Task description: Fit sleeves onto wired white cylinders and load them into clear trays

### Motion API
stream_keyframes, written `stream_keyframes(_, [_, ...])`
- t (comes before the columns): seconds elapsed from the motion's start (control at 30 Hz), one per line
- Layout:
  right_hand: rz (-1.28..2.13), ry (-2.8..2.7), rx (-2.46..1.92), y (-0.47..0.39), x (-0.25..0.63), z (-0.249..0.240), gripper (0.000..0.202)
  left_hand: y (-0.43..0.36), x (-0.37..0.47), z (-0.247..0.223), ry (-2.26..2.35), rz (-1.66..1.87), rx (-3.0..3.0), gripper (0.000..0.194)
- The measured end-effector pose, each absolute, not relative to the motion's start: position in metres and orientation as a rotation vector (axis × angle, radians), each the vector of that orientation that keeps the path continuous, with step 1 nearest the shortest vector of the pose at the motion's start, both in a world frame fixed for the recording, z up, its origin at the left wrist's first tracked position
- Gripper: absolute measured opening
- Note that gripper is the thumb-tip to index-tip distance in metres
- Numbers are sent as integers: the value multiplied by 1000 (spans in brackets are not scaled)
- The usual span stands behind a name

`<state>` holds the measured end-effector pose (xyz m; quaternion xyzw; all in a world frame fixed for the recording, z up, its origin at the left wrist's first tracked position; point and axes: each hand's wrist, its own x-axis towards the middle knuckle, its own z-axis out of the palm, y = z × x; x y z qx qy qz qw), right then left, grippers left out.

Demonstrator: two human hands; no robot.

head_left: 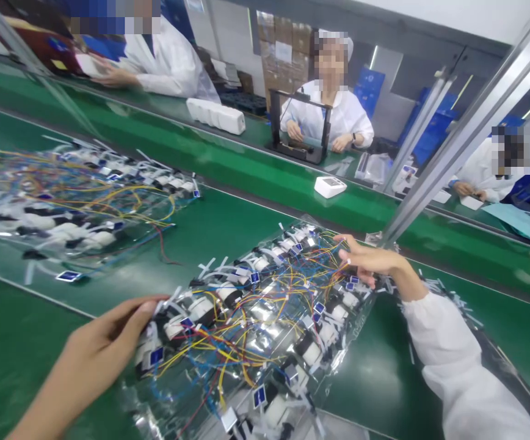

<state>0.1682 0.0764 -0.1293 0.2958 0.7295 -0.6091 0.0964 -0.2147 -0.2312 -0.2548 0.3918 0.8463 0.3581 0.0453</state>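
Note:
A clear plastic tray [265, 324] lies on the green table, holding rows of small white and black parts with blue-faced tags and tangled yellow, blue and red wires. At the tray's near left corner, my left hand [104, 339] has its thumb and fingers pressed together on the edge beside a white and black part [173, 327]; what they pinch is partly hidden. Over the far right end of the tray, my right hand [366, 260] reaches in with fingers apart above the wires [324, 250], and nothing shows in its grasp.
A second tray of wired parts [86, 195] lies at the left. More parts sit right of my right forearm. Behind, a moving-line-like green ledge [256, 168] bears a white device [330, 186]. A metal post [466, 122] slants at the right. Several people in white coats sit beyond.

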Motion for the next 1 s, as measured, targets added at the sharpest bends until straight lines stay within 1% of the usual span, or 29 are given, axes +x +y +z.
stream_keyframes(0.07, [-1826,2113,848,74,164,-129,109,-227,-210,-259,2510,1164,980,60])
stream_keyframes(0.17, [-1875,2024,819,69,158,-132,115,-229,-207,-259,2472,1200,788,61])
stream_keyframes(0.3, [-1955,1930,776,58,152,-138,117,-230,-209,-256,2441,1144,793,62])
stream_keyframes(0.4, [-1944,1901,764,52,148,-139,120,-228,-212,-255,2451,1062,891,62])
stream_keyframes(0.5, [-1924,1906,805,49,145,-139,117,-226,-217,-256,2414,1012,992,63])
stream_keyframes(0.63, [-2023,1889,895,50,144,-142,107,-221,-231,-254,2320,981,1032,64])
stream_keyframes(0.73, [-2080,1882,935,53,145,-147,100,-209,-240,-232,2305,916,1019,63])
stream_keyframes(0.83, [-2099,1881,953,55,146,-153,95,-182,-233,-190,2414,983,1101,63])
stream_keyframes(0.9, [-2131,1885,952,54,147,-156,93,-152,-217,-161,2361,1028,1315,59])
stream_keyframes(1.0, [-2183,1914,938,51,148,-158,90,-94,-184,-137,2073,911,1768,53])
